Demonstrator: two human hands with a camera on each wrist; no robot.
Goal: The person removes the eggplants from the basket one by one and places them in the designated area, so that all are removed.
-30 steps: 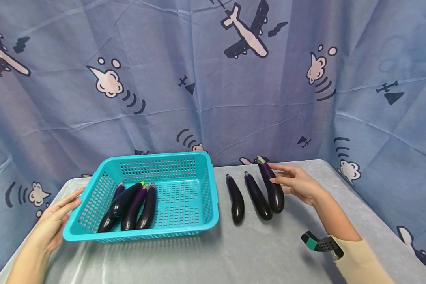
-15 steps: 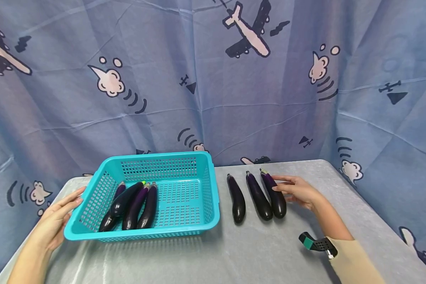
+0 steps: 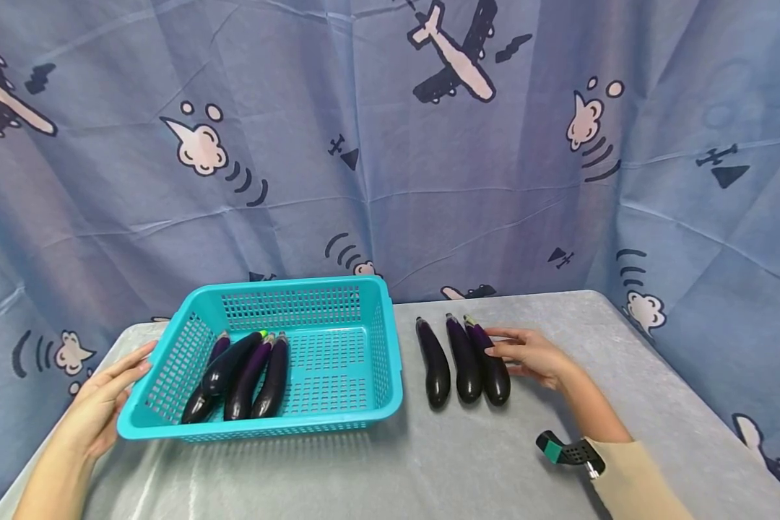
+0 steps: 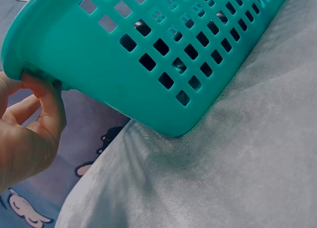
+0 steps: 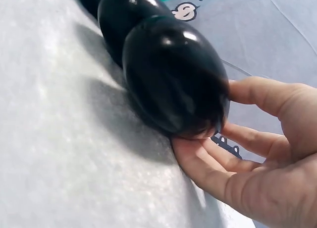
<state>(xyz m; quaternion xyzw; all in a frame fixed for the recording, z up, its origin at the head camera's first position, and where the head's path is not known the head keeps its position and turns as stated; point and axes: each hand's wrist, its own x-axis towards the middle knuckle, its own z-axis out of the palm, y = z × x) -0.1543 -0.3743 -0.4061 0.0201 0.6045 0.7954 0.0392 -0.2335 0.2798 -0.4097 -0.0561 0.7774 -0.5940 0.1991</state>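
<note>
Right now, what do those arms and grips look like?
Left grip and right grip wear no gloves. The right arm has a cream sleeve and a holed black strap with a green patch. No sleeve shows on the left arm.

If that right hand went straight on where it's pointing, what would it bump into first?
The right hand is touching the rightmost eggplant; straight past that, it would likely meet the middle eggplant first, though any gap is hard to judge.
</note>
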